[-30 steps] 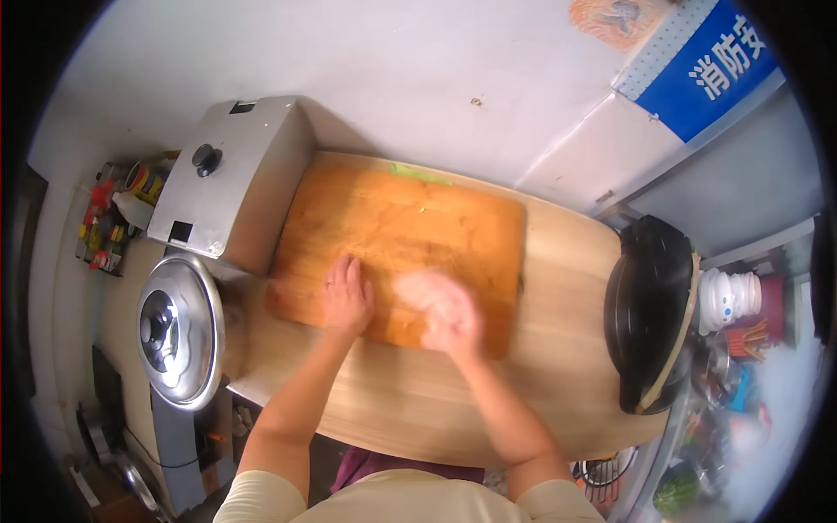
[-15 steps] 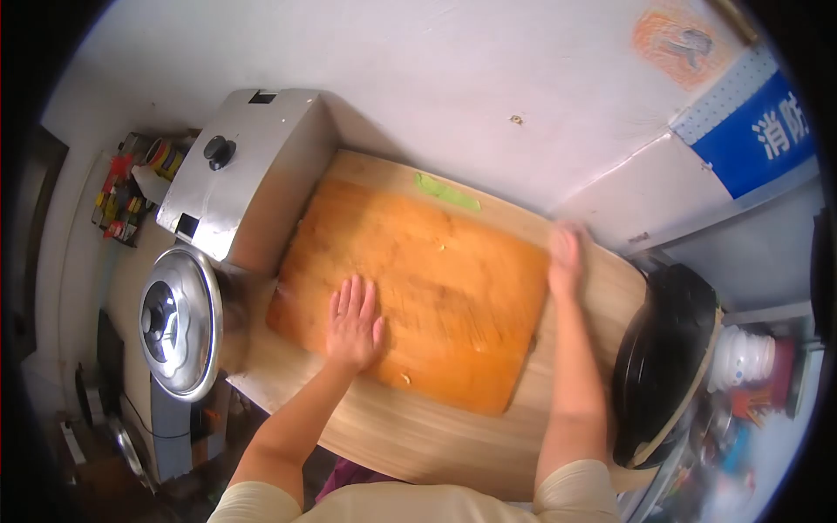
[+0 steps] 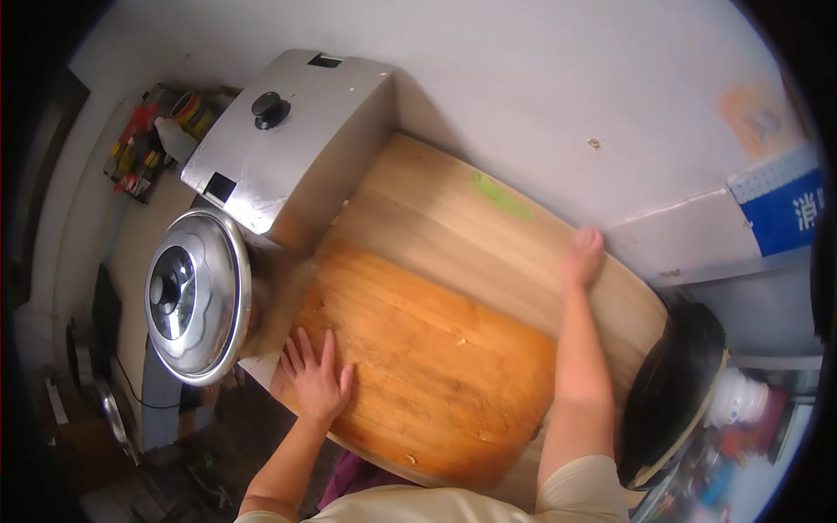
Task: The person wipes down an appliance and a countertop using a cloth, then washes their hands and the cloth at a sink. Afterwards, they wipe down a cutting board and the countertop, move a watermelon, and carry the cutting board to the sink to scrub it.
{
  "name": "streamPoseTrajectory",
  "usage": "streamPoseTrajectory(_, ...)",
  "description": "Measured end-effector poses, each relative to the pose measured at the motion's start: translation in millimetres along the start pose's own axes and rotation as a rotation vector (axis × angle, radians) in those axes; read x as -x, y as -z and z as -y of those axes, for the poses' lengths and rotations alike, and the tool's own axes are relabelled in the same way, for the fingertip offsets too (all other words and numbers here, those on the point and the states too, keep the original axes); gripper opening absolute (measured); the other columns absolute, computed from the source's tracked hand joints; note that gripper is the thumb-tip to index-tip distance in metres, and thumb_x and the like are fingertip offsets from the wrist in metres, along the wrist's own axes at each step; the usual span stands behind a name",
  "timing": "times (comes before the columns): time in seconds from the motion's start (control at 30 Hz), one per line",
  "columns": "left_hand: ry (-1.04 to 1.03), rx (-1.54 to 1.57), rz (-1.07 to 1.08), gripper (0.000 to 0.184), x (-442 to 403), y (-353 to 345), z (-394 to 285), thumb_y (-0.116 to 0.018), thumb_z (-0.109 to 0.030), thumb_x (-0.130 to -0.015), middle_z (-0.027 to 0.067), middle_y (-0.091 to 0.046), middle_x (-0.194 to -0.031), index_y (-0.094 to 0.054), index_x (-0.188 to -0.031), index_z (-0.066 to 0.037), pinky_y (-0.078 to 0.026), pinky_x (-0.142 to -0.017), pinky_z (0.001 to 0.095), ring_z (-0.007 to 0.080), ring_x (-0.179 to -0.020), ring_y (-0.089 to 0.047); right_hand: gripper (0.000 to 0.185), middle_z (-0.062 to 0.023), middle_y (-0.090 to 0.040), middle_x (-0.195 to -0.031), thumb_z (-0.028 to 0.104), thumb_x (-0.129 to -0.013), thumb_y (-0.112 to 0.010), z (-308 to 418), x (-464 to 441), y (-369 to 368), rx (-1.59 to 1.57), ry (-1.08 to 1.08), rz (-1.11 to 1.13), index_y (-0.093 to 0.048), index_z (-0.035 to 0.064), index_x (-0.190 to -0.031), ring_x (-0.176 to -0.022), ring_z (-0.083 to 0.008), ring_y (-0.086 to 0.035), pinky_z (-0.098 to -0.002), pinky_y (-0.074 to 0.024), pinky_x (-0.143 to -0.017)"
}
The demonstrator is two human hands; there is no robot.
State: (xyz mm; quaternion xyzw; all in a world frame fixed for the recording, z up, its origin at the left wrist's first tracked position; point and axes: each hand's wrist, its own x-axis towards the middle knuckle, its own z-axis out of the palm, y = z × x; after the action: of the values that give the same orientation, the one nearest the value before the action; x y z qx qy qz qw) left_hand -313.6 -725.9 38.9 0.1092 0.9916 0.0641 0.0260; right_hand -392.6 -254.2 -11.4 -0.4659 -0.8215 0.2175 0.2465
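An orange-brown cutting board (image 3: 418, 349) lies on a light wooden tabletop (image 3: 418, 192), close to my body. Small pale scraps dot its worn surface. My left hand (image 3: 318, 382) rests flat on the board's left side, fingers spread. At the table's far right edge is my right hand (image 3: 584, 257), beyond the board and not touching it. Its fingers look curled in, and whatever they may hold is hidden. A flat green strip (image 3: 503, 195) lies near the back edge, left of the right hand.
A metal box with a black knob (image 3: 288, 131) stands at the back left. In front of it is a lidded metal pot (image 3: 196, 296). A black pan-like object (image 3: 671, 397) leans at the right end. White bowls (image 3: 737, 399) sit beyond it, and a wall (image 3: 540, 87) closes off the back.
The cutting board has slid toward my body, baring more tabletop behind it. My left hand has moved with it, toward the board's left edge. My right hand remains by the far edge.
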Motion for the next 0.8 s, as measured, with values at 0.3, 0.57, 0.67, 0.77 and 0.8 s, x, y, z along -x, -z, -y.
streamPoseTrajectory(0.3, -0.039, -0.037, 0.061, 0.067, -0.1, -3.3, 2.9, -0.053, -0.039, -0.084, 0.0308, -0.014, -0.147, -0.034, -0.141, -0.010, -0.006, -0.109, 0.0595, 0.0509, -0.135, -0.009, 0.039, -0.0094, -0.059, -0.113, -0.001, -0.079, -0.053, 82.9, 45.6, -68.9, -0.201, 0.609, 0.093, -0.053, 0.0148, -0.115, -0.108, -0.0301, -0.055, -0.0385, -0.0460, -0.088)
streamPoseTrajectory(0.57, -0.078, -0.003, 0.043, 0.068, -0.4, 1.4, 5.7, -0.055, -0.038, -0.083, 0.0326, -0.018, -0.144, -0.035, -0.140, -0.009, -0.009, -0.108, 0.0605, 0.0521, -0.132, -0.015, 0.032, -0.0105, -0.059, -0.121, 0.005, -0.086, -0.059, 106.8, 132.7, -0.1, -0.712, 0.614, 0.545, -0.057, 0.0070, -0.118, -0.115, -0.0236, -0.054, -0.0341, -0.0425, -0.098)
streamPoseTrajectory(0.67, -0.084, 0.097, 0.075, 0.066, -5.2, 13.2, 15.7, -0.056, -0.037, -0.083, 0.0322, -0.022, -0.142, -0.036, -0.140, -0.009, -0.014, -0.107, 0.0600, 0.0515, -0.129, -0.021, 0.037, -0.0100, -0.057, -0.120, 0.011, -0.089, -0.057, -7.5, 56.2, 31.9, -0.646, 0.105, 0.202, -0.051, 0.0056, -0.125, -0.111, -0.0196, -0.053, -0.0321, -0.0402, -0.098)
streamPoseTrajectory(0.77, -0.057, 0.058, 0.019, 0.066, -16.6, 14.2, 31.7, -0.056, -0.035, -0.083, 0.0323, -0.025, -0.140, -0.036, -0.139, -0.009, -0.019, -0.105, 0.0588, 0.0507, -0.125, -0.027, 0.041, -0.0083, -0.053, -0.121, -0.003, -0.084, -0.051, -126.1, -3.8, 47.5, -0.677, 0.005, 0.102, -0.049, 0.0035, -0.124, -0.114, -0.0183, -0.049, -0.0317, -0.0375, -0.100)
streamPoseTrajectory(0.8, -0.052, 0.034, 0.023, 0.066, -17.0, 11.0, 34.0, -0.056, -0.035, -0.083, 0.0327, -0.025, -0.139, -0.035, -0.140, -0.008, -0.020, -0.105, 0.0581, 0.0506, -0.124, -0.028, 0.041, -0.0077, -0.053, -0.121, -0.005, -0.083, -0.048, -129.9, -5.6, 48.5, -0.617, -0.006, 0.097, -0.048, 0.0024, -0.124, -0.115, -0.0173, -0.047, -0.0307, -0.0358, -0.101)
